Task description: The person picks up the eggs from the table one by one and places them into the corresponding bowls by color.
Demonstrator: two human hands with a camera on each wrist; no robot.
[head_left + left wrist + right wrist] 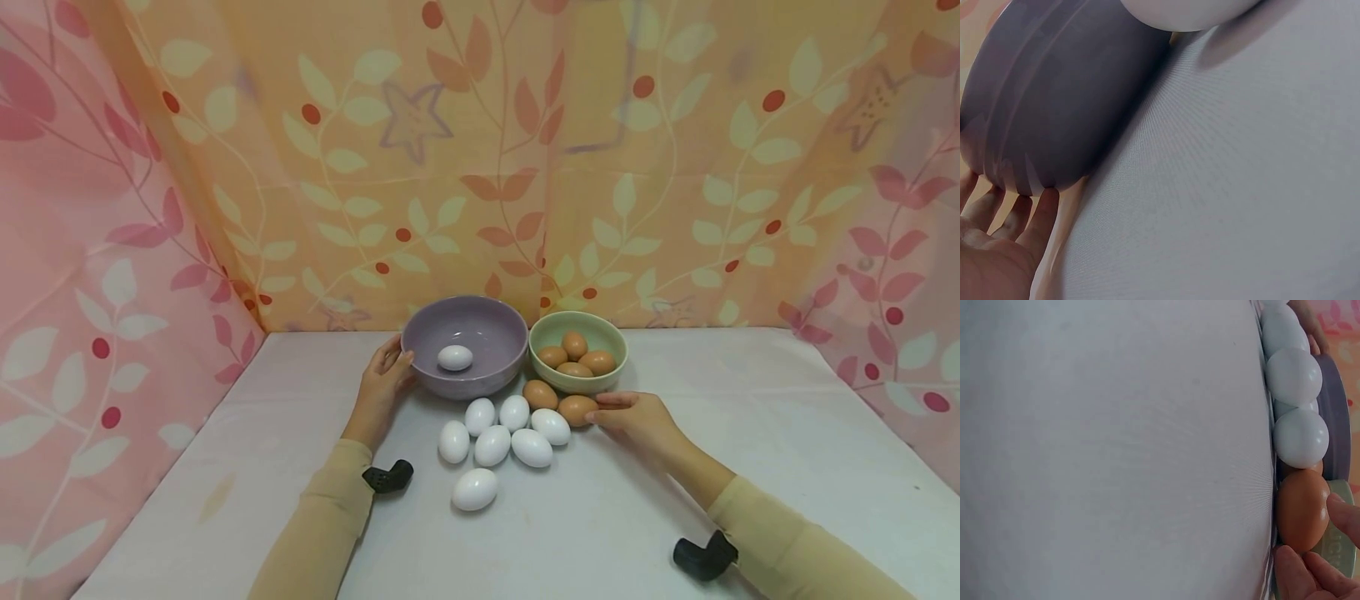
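Note:
My right hand (637, 421) has its thumb and fingertips around the end of a brown egg (577, 411) lying on the table; the right wrist view shows the same egg (1302, 511) between thumb and fingers. Against the left side of a purple bowl (487, 385) rests my left hand (380, 387), its fingers (1042, 215) fairly straight on the outer wall. Inside that bowl lies one white egg (455, 358). A smaller green bowl (617, 371) to its right holds several brown eggs (574, 345). Another brown egg (540, 395) sits on the table before the bowls.
Several white eggs (492, 446) cluster on the white tablecloth (600, 533) in front of the bowls. One white egg (475, 489) lies apart, nearer to me. A patterned curtain (480, 167) rises behind the table's back edge.

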